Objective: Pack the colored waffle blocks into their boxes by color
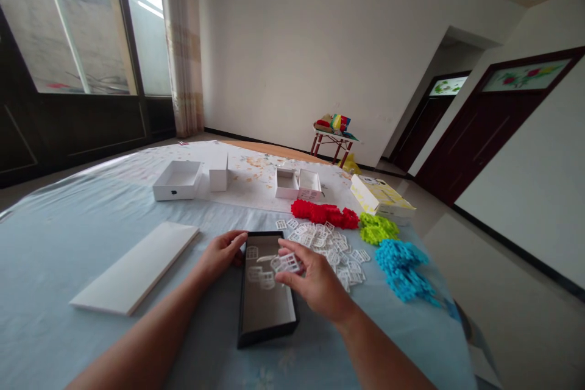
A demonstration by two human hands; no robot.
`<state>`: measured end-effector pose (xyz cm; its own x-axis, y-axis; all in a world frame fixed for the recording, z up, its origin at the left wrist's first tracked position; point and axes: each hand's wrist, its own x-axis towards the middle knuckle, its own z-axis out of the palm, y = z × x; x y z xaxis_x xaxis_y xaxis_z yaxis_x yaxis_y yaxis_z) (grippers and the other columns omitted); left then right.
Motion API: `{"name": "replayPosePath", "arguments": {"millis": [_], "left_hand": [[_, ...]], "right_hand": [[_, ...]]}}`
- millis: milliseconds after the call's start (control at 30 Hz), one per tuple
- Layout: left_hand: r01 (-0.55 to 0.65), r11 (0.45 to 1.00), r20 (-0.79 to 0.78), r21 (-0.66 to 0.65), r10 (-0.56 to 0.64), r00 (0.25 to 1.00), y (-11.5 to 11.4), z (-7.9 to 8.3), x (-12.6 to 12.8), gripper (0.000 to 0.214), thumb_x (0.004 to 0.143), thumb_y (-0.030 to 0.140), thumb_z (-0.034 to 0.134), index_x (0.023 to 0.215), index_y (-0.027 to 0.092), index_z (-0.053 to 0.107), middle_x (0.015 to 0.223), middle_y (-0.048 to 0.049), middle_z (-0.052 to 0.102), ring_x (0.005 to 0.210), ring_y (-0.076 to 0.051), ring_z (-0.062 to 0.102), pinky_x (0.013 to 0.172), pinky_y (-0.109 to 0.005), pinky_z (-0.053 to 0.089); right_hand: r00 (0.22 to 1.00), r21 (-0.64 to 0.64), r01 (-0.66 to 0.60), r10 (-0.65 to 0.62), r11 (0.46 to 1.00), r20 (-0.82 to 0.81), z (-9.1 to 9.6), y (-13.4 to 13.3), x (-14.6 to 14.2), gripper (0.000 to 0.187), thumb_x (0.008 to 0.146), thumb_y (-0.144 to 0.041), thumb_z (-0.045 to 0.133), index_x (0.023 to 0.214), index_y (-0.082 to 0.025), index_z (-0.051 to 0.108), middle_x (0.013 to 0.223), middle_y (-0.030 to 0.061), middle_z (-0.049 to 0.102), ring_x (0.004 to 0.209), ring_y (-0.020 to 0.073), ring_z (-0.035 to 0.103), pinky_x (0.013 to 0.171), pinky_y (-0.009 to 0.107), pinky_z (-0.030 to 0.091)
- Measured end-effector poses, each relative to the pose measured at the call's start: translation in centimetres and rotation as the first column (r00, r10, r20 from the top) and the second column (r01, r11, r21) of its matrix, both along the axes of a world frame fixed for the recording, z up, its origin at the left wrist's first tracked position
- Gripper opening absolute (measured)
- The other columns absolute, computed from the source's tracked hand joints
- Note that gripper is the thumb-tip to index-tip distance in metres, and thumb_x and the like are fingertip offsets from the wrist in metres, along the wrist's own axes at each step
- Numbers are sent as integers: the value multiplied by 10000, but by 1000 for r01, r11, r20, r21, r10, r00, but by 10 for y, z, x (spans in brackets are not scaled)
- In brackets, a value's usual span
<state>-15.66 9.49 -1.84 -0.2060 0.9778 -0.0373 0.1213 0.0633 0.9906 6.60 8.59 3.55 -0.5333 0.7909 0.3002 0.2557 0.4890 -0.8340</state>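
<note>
- The left hand (223, 254) is half closed, its fingers curled and its thumb laid along the far left corner of a shallow black rectangular box (267, 308). It grips the rim there.
- The right hand (316, 283) is pinched shut on a white plastic lattice piece (287, 263), held between thumb and fingertips just above the far half of the shallow black rectangular box.
- That box lies flat on the tabletop (68, 237), which is covered in a pale blue cloth. It sits between the two forearms with its long side running away from the person.
- Inside it lie at least three loose white lattice pieces (256, 273), all in the far half. The near half shows bare grey bottom.
- Four heaps of small plastic pieces lie to the right of the box:
  - one scattered white heap (336, 250) just beside the right hand;
  - one red heap (324, 213) behind the white one;
  - one lime green heap (377, 228);
  - one cyan heap (402, 268) nearest the table edge.
- One long flat white board (137, 265) lies well to the left of the left hand.
- Four open white cardboard boxes stand farther back: a wide one (178, 180), a narrow one (219, 173) and a pair of small ones (298, 184) touching each other.
- One yellow and white carton (381, 196) lies behind the lime green heap.
- A small red-legged table (331, 143) with colourful things on it stands by the far wall.
- Nothing lies between the hands and the box. The right hand covers part of the box's right rim.
</note>
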Motion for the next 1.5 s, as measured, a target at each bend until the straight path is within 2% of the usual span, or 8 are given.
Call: {"name": "replayPosePath", "arguments": {"millis": [67,167,300,433,567,767,1033,1500], "left_hand": [[1,1000,5,1,-1,1000,0,2,1,523,695,531,527,997,109,594,478,47,538,433,-118,532,475,-241,444],[-2,1000,10,-7,2,1000,-1,4,2,521,687,523,537,993,105,591,471,48,540,432,-118,529,475,-241,445],[-3,1000,14,-16,3,1000,0,5,2,507,676,513,550,979,109,593,471,48,541,436,-118,530,476,-241,447],[0,1000,18,-29,0,1000,1,5,2,533,663,512,562,1011,110,580,474,51,541,445,-120,533,477,-237,452],[5,999,8,-36,-5,1000,3,2,1,536,661,516,563,1026,123,579,479,50,548,454,-119,533,480,-227,450],[5,1000,-27,-13,-6,1000,4,-4,-1,564,666,522,556,1059,117,566,485,51,549,466,-125,534,485,-231,450],[0,1000,-46,-5,-1,999,4,-4,0,578,654,530,563,1057,115,567,487,53,550,460,-123,532,483,-225,436],[-11,1000,-51,-10,10,999,4,-4,0,568,658,519,568,1056,114,557,499,51,551,471,-123,530,492,-233,445]], "right_hand": [[999,-37,-46,45,998,-31,-1,1,2,570,713,-304,653,1248,-258,460,1143,89,595,952,195,600,741,319,510],[995,-13,-5,3,1000,-99,2,8,12,467,764,-323,597,1210,-227,496,1123,98,608,976,194,597,787,339,504],[977,108,211,-210,971,-27,1,31,45,324,785,-342,549,1071,-196,594,1005,87,655,888,194,620,755,338,509],[897,248,356,-404,901,180,-18,57,86,339,766,-335,542,1063,-182,599,1005,89,648,901,212,605,783,356,489],[822,309,333,-435,891,368,-41,70,105,434,753,-366,555,1134,-157,564,1121,111,598,1060,242,531,927,382,396],[754,354,267,-423,896,502,-55,68,92,569,703,-442,616,1180,-143,536,1204,133,540,1142,272,451,969,395,334],[831,358,214,-363,909,423,-53,65,84,351,700,-288,652,1035,-188,617,983,80,615,995,221,526,894,332,392],[934,307,241,-306,921,184,-44,64,84,343,727,-170,540,1067,-211,561,1040,56,614,1006,195,556,903,345,418]]}}
